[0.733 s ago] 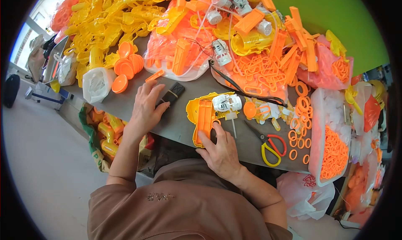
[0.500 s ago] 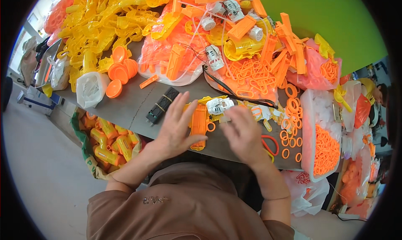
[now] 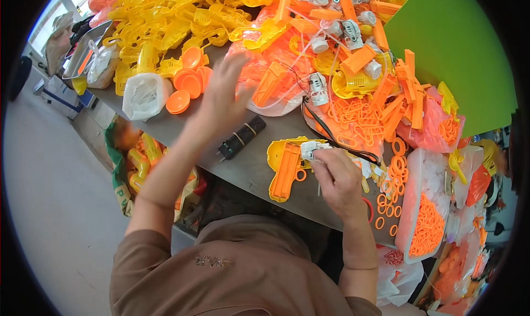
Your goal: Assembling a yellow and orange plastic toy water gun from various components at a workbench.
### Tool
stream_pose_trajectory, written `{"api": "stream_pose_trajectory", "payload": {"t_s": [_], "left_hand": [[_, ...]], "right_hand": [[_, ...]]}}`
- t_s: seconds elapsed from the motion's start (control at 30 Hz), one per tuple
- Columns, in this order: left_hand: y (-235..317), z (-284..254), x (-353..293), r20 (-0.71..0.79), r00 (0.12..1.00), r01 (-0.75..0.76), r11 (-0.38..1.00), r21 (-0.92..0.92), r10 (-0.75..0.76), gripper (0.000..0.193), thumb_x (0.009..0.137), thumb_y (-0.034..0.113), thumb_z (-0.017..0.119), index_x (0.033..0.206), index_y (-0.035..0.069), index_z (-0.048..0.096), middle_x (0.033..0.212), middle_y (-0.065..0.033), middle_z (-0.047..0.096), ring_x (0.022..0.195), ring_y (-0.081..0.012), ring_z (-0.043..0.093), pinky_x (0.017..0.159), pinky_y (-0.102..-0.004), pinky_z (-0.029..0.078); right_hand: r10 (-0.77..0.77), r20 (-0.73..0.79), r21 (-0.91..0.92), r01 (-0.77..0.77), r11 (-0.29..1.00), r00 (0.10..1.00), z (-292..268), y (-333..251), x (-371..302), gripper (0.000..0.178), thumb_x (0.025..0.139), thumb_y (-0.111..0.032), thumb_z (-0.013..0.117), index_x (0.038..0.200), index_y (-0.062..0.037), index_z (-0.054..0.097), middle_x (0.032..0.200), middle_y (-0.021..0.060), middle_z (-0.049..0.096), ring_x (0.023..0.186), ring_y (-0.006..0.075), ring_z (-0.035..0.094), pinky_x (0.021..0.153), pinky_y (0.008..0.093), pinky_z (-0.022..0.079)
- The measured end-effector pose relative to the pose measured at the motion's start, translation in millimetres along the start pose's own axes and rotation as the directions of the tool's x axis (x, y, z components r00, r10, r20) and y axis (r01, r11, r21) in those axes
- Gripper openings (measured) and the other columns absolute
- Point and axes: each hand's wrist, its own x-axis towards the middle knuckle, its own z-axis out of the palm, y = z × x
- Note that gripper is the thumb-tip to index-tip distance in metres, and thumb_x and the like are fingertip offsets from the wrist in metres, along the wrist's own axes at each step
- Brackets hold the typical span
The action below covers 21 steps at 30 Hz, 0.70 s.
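My left hand (image 3: 223, 98) is raised over the table with its fingers apart, slightly blurred and holding nothing. It is close to the orange round caps (image 3: 189, 83) and the pink plastic bag (image 3: 259, 56) of orange parts. On the table by my right hand (image 3: 339, 181) lies a yellow plastic half shell (image 3: 276, 156) with a long orange piece (image 3: 286, 172) in it. A small orange ring (image 3: 300, 175) is beside the orange piece. My right fingers are closed on a white mechanism block (image 3: 312, 149) at the shell's upper right; my fingertips are partly hidden.
A black bar bound with bands (image 3: 242, 137) lies to the left. Yellow shells (image 3: 182, 18) are heaped at the back. Orange rings (image 3: 397, 172) and a tub (image 3: 407, 227) of small orange parts are at the right. A bag (image 3: 122, 172) of yellow-orange parts stands below the table's left edge.
My left hand has moved from beside the yellow shell up and away toward the caps and bag. My right hand stays at the white block. The whole view has shifted.
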Motion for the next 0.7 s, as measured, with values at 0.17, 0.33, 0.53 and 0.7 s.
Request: {"api": "stream_pose_trajectory", "payload": {"t_s": [0.17,0.33,0.53,0.7], "left_hand": [[-77,18,68,0.180,0.977,-0.167,0.938,0.305,0.115,0.033,0.075,0.014,0.069,0.107,0.006,0.062,0.115,-0.0124,0.061,0.110,-0.0315,0.054,0.099,-0.0441,0.037],[-82,7,84,0.277,0.959,0.079,0.996,-0.045,-0.064,0.021,0.077,0.014,0.071,0.093,0.001,0.065,0.100,-0.0095,0.066,0.089,-0.0217,0.061,0.083,-0.0335,0.047],[-61,-26,125,0.466,0.884,0.183,0.942,-0.280,-0.034,0.045,0.082,0.013,0.069,0.122,0.001,0.054,0.097,-0.0016,0.063,0.082,-0.0091,0.055,0.073,-0.0256,0.046],[-21,-37,145,0.457,0.844,0.456,0.824,-0.335,-0.281,0.024,0.089,0.018,0.064,0.108,0.004,0.062,0.073,-0.0007,0.059,0.055,-0.0077,0.052,0.049,-0.0213,0.039]], "right_hand": [[-0.061,0.041,0.024,0.060,0.998,0.997,8,-11,-6,0.020,0.076,0.001,0.070,0.095,-0.0001,0.062,0.085,0.0130,0.063,0.074,0.0282,0.063,0.063,0.0345,0.050],[-0.030,0.020,0.052,0.028,0.998,0.999,-2,-6,-18,0.021,0.075,0.003,0.070,0.095,0.0000,0.063,0.085,0.0126,0.064,0.072,0.0261,0.063,0.062,0.0321,0.050],[0.020,0.041,0.085,-0.023,0.996,0.999,-3,-4,-26,0.019,0.076,0.003,0.069,0.095,-0.0002,0.064,0.084,0.0125,0.064,0.071,0.0247,0.063,0.061,0.0309,0.049],[0.018,0.070,0.130,-0.027,0.991,0.997,2,-5,-30,0.020,0.077,-0.001,0.070,0.095,0.0005,0.062,0.087,0.0136,0.064,0.075,0.0289,0.064,0.065,0.0353,0.052]]}}
